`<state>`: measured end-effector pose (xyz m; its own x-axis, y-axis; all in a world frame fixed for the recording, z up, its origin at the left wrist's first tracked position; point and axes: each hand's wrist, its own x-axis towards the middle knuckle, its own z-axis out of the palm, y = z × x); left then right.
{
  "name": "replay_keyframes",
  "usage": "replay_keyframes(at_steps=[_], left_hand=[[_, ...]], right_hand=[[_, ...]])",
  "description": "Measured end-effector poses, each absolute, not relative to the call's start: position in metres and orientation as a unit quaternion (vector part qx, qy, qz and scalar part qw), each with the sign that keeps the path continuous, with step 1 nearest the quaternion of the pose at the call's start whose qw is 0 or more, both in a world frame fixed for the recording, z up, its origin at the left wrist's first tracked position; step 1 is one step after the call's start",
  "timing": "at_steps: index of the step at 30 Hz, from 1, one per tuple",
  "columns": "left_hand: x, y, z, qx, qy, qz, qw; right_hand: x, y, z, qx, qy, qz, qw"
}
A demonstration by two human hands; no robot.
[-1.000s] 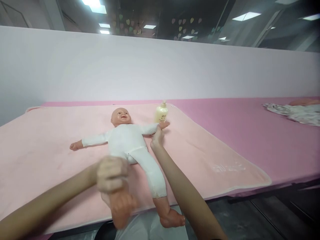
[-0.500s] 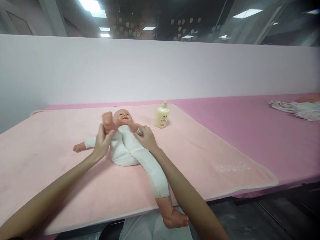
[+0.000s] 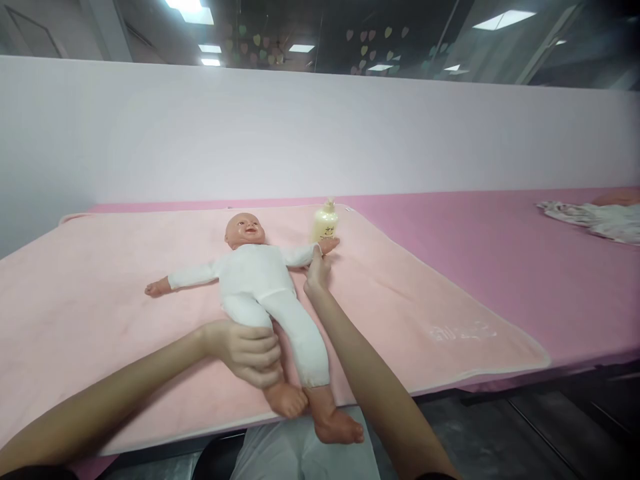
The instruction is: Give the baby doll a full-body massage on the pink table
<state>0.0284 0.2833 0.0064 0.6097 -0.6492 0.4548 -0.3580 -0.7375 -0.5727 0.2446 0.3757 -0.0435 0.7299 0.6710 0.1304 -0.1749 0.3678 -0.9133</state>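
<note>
A baby doll (image 3: 257, 270) with a white cloth body lies on its back on a pink blanket (image 3: 400, 313), its head toward the wall and its feet toward me. My left hand (image 3: 247, 350) is wrapped round the doll's leg on the left side, near the ankle. My right hand (image 3: 319, 272) grips the doll's outstretched arm on the right side, close to the wrist. Just behind that arm stands a pale yellow pump bottle (image 3: 326, 220), its lower part hidden by the doll's hand. The doll's other arm lies stretched out to the left.
The blanket covers part of a pink table (image 3: 475, 253), whose front edge is by my lap. A white wall (image 3: 320, 133) rises behind, with dark glass above it. Crumpled patterned cloth (image 3: 595, 217) lies at the far right.
The doll's left-side leg, which was raised beside its head, is now down toward me in my left hand. The right-side arm has swung outward to the right, held by my right hand.
</note>
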Motion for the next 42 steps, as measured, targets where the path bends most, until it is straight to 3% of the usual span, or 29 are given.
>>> replay_keyframes(at_steps=[8,12,17,20,24,28,32,35,37,39,42], left_hand=[[0.003,0.339,0.001,-0.863,0.097,-0.46,0.185],[-0.004,0.348,-0.006,-0.867,0.011,-0.454,0.203],[0.001,0.332,-0.011,-0.851,0.153,-0.377,0.331],[0.004,0.332,-0.009,-0.84,0.206,-0.378,0.331],[0.002,0.344,-0.007,-0.843,0.16,-0.401,0.322],[0.001,0.343,-0.004,-0.871,0.111,-0.411,0.246],[0.006,0.332,0.002,-0.839,0.046,-0.537,0.073],[0.01,0.336,0.004,-0.77,-0.164,-0.608,-0.101],[0.011,0.345,0.004,-0.744,-0.289,-0.577,-0.174],[0.01,0.354,0.005,-0.756,-0.331,-0.527,-0.203],[0.006,0.357,0.008,-0.772,-0.32,-0.518,-0.184]], right_hand=[[0.234,0.365,-0.022,-0.462,-0.216,0.303,0.805],[0.234,0.364,-0.021,-0.464,-0.18,0.317,0.808],[0.236,0.365,-0.023,-0.486,-0.153,0.317,0.8],[0.234,0.363,-0.021,-0.478,-0.159,0.313,0.805],[0.233,0.362,-0.019,-0.464,-0.145,0.333,0.808],[0.234,0.363,-0.019,-0.458,-0.163,0.327,0.811],[0.232,0.359,-0.018,-0.482,-0.312,0.238,0.784],[0.224,0.355,-0.018,-0.506,-0.527,0.133,0.669],[0.215,0.353,-0.019,-0.512,-0.637,0.079,0.571],[0.208,0.354,-0.021,-0.51,-0.677,0.072,0.526],[0.204,0.357,-0.022,-0.493,-0.62,0.142,0.594]])
